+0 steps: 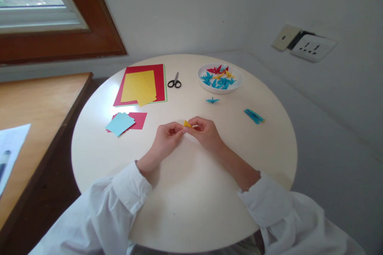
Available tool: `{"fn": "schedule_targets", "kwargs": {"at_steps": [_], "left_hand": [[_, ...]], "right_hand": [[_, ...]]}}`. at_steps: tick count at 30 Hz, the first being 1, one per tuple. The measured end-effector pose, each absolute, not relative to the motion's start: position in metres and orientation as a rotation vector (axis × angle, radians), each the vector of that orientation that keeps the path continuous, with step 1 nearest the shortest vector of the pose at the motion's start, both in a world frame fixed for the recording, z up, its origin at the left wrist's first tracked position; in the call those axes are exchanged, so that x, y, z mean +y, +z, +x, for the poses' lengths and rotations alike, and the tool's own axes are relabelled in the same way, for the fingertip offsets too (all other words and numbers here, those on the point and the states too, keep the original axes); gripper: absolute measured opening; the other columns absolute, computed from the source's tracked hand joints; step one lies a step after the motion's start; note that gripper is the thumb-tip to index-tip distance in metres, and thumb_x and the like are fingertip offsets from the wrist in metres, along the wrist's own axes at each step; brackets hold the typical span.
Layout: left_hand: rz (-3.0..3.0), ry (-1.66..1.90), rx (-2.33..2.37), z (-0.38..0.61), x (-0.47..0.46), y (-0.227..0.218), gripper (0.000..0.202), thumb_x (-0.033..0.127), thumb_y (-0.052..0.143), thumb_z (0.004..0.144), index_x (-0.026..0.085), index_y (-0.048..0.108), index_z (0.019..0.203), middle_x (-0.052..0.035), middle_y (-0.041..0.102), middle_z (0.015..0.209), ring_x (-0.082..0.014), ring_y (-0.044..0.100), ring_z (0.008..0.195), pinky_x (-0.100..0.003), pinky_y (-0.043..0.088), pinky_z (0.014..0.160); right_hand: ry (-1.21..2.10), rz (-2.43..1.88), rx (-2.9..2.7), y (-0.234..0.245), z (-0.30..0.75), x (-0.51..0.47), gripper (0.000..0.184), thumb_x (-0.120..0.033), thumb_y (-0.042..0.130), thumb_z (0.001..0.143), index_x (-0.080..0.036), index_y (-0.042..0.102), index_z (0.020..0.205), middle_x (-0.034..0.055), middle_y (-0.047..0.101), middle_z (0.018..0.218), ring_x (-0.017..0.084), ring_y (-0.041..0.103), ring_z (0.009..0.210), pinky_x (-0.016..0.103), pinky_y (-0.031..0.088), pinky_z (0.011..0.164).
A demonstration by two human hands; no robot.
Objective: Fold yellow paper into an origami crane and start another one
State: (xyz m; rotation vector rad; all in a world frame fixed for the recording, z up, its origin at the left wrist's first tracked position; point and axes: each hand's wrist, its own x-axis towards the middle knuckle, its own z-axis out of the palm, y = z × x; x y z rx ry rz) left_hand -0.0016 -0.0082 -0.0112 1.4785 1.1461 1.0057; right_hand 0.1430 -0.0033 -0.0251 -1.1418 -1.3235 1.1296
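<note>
My left hand [166, 137] and right hand [207, 132] both pinch folded yellow paper [187, 124] | white dish [220, 90] near far-right edge of worktop [191, 207]

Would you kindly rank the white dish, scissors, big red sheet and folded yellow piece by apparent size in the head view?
1. Big red sheet
2. White dish
3. Scissors
4. Folded yellow piece, visible part only
</note>
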Motion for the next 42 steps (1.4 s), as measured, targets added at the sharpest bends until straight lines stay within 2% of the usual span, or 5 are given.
{"fn": "schedule_targets", "kwargs": {"at_steps": [10,23,29,36,42], "left_hand": [[1.325,1.056,1.152,-0.003,-0.003,-0.015,0.021,0.035,0.069,0.069,0.015,0.07,0.071,-0.0025,0.067,0.069,-0.0109,0.052,0.057,-0.023,0.039,0.052],[1.039,1.143,1.169,-0.006,0.009,-0.019,0.032,0.04,0.073,0.061,0.011,0.067,0.074,-0.003,0.062,0.066,-0.0102,0.051,0.057,-0.023,0.038,0.054],[1.161,1.245,1.185,-0.009,0.032,0.0,0.03,0.041,0.07,0.06,0.013,0.067,0.07,-0.0042,0.064,0.071,-0.0127,0.056,0.067,-0.028,0.045,0.069],[1.494,1.139,1.275,-0.007,0.048,0.072,0.016,0.029,0.068,0.057,0.014,0.065,0.055,0.0029,0.051,0.047,-0.0086,0.039,0.047,-0.025,0.031,0.05],[1.915,1.056,1.296,-0.008,0.034,0.116,0.019,0.032,0.057,0.069,0.016,0.066,0.065,-0.0007,0.061,0.059,-0.0141,0.052,0.057,-0.026,0.038,0.053]], "right_hand": [[1.089,-1.127,-1.293,-0.029,0.146,0.002,0.019,-0.036,0.068,0.066,-0.018,0.065,0.063,0.002,0.067,0.068,0.015,0.059,0.067,0.028,0.045,0.063],[1.042,-1.216,-1.223,-0.031,0.144,0.008,0.021,-0.038,0.061,0.067,-0.017,0.065,0.063,0.001,0.065,0.064,0.013,0.056,0.063,0.026,0.043,0.062],[1.004,-1.213,-1.167,-0.032,0.149,0.021,0.034,-0.049,0.058,0.067,-0.016,0.065,0.072,0.0034,0.063,0.067,0.014,0.056,0.062,0.026,0.043,0.053],[0.895,-1.049,-1.345,0.036,0.161,0.048,0.05,-0.047,0.067,0.064,-0.018,0.06,0.103,0.0073,0.065,0.096,0.016,0.062,0.082,0.028,0.05,0.066],[0.681,-0.995,-1.734,0.1,0.157,0.043,0.014,-0.031,0.061,0.073,-0.017,0.064,0.072,0.003,0.067,0.071,0.014,0.062,0.068,0.028,0.048,0.066]]}}
